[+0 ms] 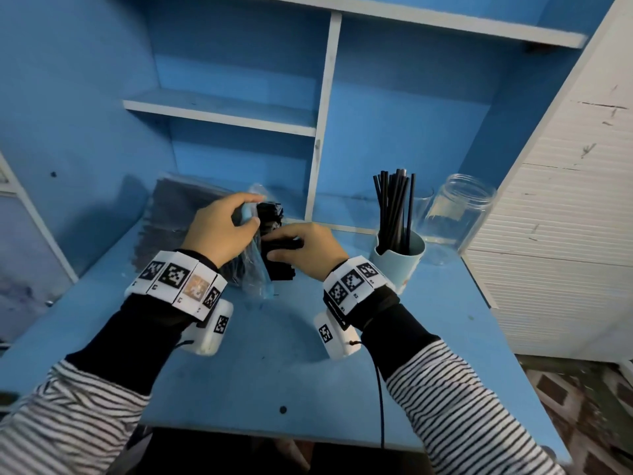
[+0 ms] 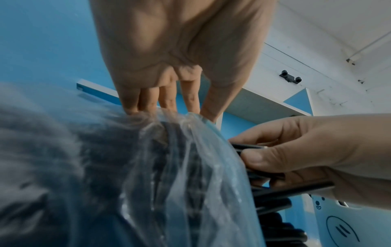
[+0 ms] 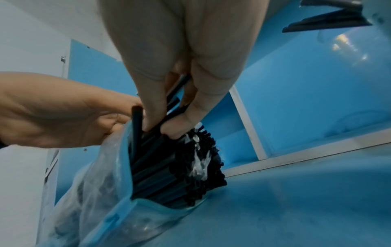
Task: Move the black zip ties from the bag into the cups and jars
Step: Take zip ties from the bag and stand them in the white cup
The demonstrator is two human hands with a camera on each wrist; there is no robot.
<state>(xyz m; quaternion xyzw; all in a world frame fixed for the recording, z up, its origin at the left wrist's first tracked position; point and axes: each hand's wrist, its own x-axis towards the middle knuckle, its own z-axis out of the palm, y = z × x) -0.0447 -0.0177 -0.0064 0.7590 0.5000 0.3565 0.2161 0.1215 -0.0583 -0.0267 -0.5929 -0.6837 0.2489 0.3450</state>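
Observation:
A clear plastic bag (image 1: 255,269) (image 2: 190,175) (image 3: 118,208) with a blue zip edge lies on the blue desk, packed with black zip ties (image 1: 274,217) (image 3: 186,167). My left hand (image 1: 219,228) (image 2: 169,107) (image 3: 63,113) pinches the bag's upper rim and holds its mouth apart. My right hand (image 1: 301,248) (image 3: 169,120) (image 2: 296,150) reaches into the mouth and grips a small bunch of ties. A light blue cup (image 1: 400,258) to the right holds several upright ties (image 1: 394,207). Behind it stand a clear cup (image 1: 423,200) and a clear jar (image 1: 459,217) with nothing in them.
A second full bag of black ties (image 1: 171,214) lies behind my left hand. Blue shelving (image 1: 322,114) rises at the back of the desk (image 1: 274,365). A white ribbed cabinet (image 1: 565,200) closes off the right side. A black cable (image 1: 378,389) hangs from my right wrist.

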